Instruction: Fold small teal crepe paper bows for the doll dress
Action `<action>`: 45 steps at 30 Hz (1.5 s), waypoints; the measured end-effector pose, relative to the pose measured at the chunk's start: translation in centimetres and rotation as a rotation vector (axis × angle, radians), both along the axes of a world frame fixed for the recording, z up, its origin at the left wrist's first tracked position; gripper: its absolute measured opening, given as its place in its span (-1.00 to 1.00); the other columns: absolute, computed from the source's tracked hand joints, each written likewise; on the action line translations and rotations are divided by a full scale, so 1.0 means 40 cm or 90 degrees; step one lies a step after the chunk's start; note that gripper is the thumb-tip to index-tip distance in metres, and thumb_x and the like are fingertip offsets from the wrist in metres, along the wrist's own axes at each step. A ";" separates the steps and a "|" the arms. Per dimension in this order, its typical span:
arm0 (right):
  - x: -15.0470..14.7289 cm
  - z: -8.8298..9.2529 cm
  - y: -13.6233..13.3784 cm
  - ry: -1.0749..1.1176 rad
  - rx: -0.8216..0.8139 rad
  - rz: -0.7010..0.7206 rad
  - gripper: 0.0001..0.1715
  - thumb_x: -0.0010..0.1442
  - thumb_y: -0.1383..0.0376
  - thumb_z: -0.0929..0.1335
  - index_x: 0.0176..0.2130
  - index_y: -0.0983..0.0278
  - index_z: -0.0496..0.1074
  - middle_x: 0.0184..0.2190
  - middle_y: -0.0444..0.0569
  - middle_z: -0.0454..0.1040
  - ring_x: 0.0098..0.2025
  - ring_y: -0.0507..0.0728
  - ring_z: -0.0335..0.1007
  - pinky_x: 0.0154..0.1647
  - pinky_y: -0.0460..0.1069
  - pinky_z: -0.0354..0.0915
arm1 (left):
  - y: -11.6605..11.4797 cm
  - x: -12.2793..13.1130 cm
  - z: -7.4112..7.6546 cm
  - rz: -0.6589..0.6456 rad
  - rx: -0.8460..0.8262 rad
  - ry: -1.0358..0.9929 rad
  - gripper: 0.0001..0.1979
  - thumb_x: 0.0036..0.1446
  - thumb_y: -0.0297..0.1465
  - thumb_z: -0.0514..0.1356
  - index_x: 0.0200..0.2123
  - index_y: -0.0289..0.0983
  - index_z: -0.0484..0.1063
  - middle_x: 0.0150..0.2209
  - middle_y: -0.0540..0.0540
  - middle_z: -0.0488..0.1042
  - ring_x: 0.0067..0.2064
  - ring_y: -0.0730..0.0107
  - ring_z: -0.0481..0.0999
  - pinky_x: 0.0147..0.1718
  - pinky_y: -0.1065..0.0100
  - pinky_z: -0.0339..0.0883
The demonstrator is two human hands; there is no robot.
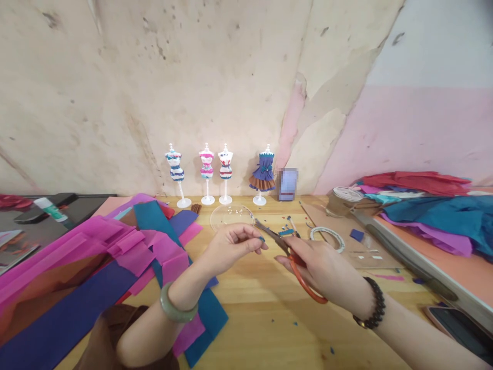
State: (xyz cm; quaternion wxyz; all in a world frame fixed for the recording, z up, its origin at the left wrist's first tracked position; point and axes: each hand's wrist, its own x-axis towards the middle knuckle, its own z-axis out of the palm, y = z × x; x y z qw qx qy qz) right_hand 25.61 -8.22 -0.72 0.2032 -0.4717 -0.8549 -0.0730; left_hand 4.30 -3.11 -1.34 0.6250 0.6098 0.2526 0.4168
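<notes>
My right hand (321,262) grips a pair of scissors (275,236) by the orange handles, with the dark blades pointing up and left. Close to the blade tips, my left hand (241,241) pinches a tiny teal scrap of paper (262,239) between thumb and finger; most of the scrap is hidden. Behind my hands stands a small dress form (262,169) in a blue and brown paper dress. To its left are three more white dress forms, among them one with blue bands (176,167), wrapped in coloured strips.
Coloured crepe paper (96,241) heaps over the left side. A clear round dish (219,218) with small beads lies beyond my left hand. A tape roll (327,239), a jar (344,200) and a cardboard sheet (350,259) are at right. A phone (462,329) lies lower right, a glue stick (50,209) far left.
</notes>
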 end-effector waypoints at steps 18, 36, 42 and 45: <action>-0.045 -0.128 0.095 -0.057 -0.238 -0.178 -0.75 0.16 0.40 0.27 -0.20 0.32 0.50 -0.31 0.17 0.58 -0.25 0.27 0.54 -0.28 0.10 0.35 | 0.014 -0.006 -0.002 0.111 -0.067 -0.118 -0.79 -0.09 -0.28 0.39 -0.35 -0.25 0.60 -0.35 -0.09 0.60 -0.32 0.39 0.50 -0.28 0.37 0.29; -0.182 -0.053 0.082 0.858 -0.412 0.156 -0.71 0.06 0.24 0.43 -0.16 0.24 0.53 -0.21 -0.05 0.60 -0.13 0.13 0.48 0.00 0.09 0.34 | -0.012 0.038 -0.020 0.163 -0.277 -0.269 -0.86 -0.13 -0.43 0.39 -0.41 -0.28 0.58 -0.38 -0.03 0.52 -0.30 0.46 0.43 -0.26 0.41 0.27; -0.190 -0.045 0.077 0.800 -0.366 0.120 -0.67 0.06 0.25 0.41 -0.12 0.23 0.54 -0.21 -0.08 0.60 -0.12 0.15 0.48 0.01 0.11 0.34 | -0.015 0.039 -0.021 0.178 -0.291 -0.255 -0.81 -0.09 -0.41 0.38 -0.32 -0.28 0.59 -0.30 -0.07 0.55 -0.21 0.41 0.46 -0.20 0.40 0.27; -0.185 -0.039 0.073 0.770 -0.328 0.105 -0.71 0.15 0.25 0.35 -0.13 0.21 0.55 -0.18 -0.08 0.60 -0.08 0.16 0.48 0.03 0.11 0.34 | -0.014 0.040 -0.020 0.166 -0.296 -0.265 -0.82 -0.05 -0.41 0.36 -0.30 -0.27 0.58 -0.28 -0.07 0.55 -0.23 0.40 0.47 -0.18 0.36 0.30</action>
